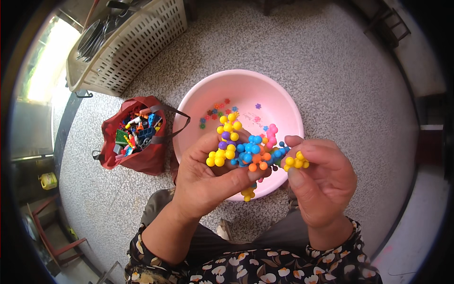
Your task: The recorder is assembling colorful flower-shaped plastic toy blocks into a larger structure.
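My left hand [201,173] is closed around a cluster of joined plastic ball-shaped building pieces [250,150], coloured yellow, purple, blue, orange and pink. Between the thumb and fingers of my right hand [326,177] is a yellow knobbed building piece [297,162]. It sits at the right end of the cluster, beside some blue knobs; whether it is joined to them I cannot tell. Both hands are above a pink plastic basin [239,75], in which several small flower-shaped pieces [227,101] in red, green, blue and purple lie scattered.
On the speckled floor left of the basin stands a red fabric bag [113,137] full of mixed toy bricks. A cream slatted basket [137,45] with dark pans is at the upper left. A wooden stool [388,26] stands far right, and a reddish frame [45,227] is at the lower left.
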### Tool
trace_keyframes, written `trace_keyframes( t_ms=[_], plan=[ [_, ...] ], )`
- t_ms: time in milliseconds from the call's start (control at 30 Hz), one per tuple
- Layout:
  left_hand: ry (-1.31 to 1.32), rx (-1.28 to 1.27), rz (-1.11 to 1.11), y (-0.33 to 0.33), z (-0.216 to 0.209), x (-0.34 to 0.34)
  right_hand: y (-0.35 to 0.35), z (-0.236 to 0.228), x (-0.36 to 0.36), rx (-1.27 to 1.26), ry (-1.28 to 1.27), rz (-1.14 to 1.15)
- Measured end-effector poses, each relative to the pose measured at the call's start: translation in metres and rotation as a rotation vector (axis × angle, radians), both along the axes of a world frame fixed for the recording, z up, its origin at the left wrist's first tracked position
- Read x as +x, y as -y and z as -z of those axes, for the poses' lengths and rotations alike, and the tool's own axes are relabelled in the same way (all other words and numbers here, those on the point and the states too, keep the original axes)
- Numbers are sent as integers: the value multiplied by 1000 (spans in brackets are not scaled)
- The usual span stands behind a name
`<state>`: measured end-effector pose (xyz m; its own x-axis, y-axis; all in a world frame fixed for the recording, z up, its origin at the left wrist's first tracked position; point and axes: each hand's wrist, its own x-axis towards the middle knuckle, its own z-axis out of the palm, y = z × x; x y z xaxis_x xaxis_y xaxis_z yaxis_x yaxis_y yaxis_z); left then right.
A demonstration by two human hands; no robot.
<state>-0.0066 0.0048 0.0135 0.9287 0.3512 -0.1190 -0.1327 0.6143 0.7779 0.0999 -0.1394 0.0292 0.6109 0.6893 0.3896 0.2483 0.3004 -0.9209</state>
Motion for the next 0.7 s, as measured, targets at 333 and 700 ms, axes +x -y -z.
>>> trace_keyframes(
  t_ms=[333,700],
  plan=[
    [96,81,-157,2,1,6,-3,-9,-2,-71,250,54],
    [113,188,-258,6,1,8,-6,-8,-7,-118,440,95]
  ],
)
